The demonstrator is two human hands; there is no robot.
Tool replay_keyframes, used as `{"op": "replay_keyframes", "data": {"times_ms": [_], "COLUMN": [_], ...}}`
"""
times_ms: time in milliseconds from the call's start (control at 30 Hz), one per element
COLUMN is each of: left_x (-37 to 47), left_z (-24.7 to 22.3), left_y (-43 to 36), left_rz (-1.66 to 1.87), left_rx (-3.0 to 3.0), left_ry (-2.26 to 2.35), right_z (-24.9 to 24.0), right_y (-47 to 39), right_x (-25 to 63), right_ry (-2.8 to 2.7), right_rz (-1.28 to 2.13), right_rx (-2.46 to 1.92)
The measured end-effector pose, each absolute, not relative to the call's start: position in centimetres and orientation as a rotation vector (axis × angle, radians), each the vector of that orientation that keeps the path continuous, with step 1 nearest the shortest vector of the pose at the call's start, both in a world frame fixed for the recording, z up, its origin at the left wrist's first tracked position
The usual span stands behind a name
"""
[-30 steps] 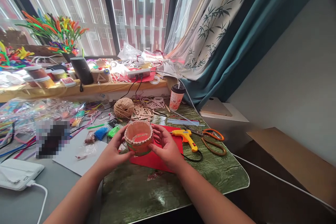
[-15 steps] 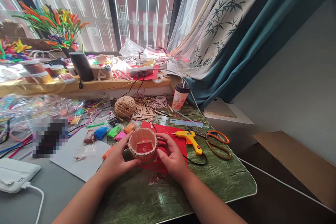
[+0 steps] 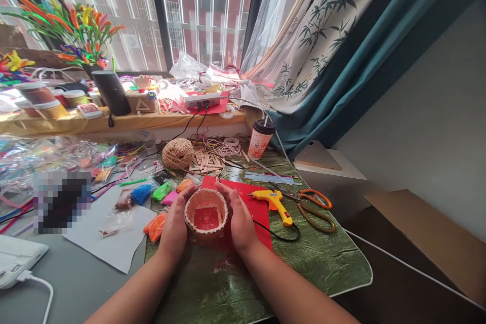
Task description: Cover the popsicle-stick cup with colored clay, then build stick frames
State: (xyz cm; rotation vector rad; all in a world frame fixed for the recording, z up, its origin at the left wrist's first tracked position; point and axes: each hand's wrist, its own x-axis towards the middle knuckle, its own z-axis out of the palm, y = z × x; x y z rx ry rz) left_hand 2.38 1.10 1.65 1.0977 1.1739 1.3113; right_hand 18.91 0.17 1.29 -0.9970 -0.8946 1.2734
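Between my palms stands a small round pot point(image 3: 207, 234) with a braided-looking rim, tilted so that I see into it. Red shows through its bottom. My left hand point(image 3: 175, 225) lies along the pot's left side, fingers stretched forward. On the opposite side, my right hand point(image 3: 242, 224) is cupped the same way, so the pot is held between both hands. Beneath it is a red sheet point(image 3: 260, 215). A yellow glue gun point(image 3: 274, 203) lies right of my right hand, with scissors point(image 3: 313, 212) beyond it. An orange packet point(image 3: 155, 227) is beside my left hand.
Behind the hands are a ball of twine point(image 3: 177, 153), wooden sticks point(image 3: 207, 161) and a paper cup point(image 3: 261, 139) with a straw. Coloured clay packets point(image 3: 162, 191) and white paper point(image 3: 110, 235) lie left. A power strip point(image 3: 202, 100) rests on the sill.
My fingers have gone from gripping around the pot's rim to lying straight along its sides, palms facing inward. The pot stays in nearly the same place. The view has shifted slightly.
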Motion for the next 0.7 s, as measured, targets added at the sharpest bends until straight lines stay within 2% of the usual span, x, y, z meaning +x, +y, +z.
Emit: {"op": "replay_keyframes", "data": {"times_ms": [367,700], "left_x": [4.3,2.9], "left_z": [1.8,0.5], "left_y": [0.7,-0.4], "left_rz": [1.387,1.483], "left_rx": [1.054,1.098], "left_ry": [1.191,1.217], "right_z": [1.5,-0.8], "right_y": [-0.1,1.3], "right_x": [16.8,18.7], "right_ry": [-0.834,-0.875], "right_rz": [1.216,1.197], "right_rx": [-1.055,-0.92]}}
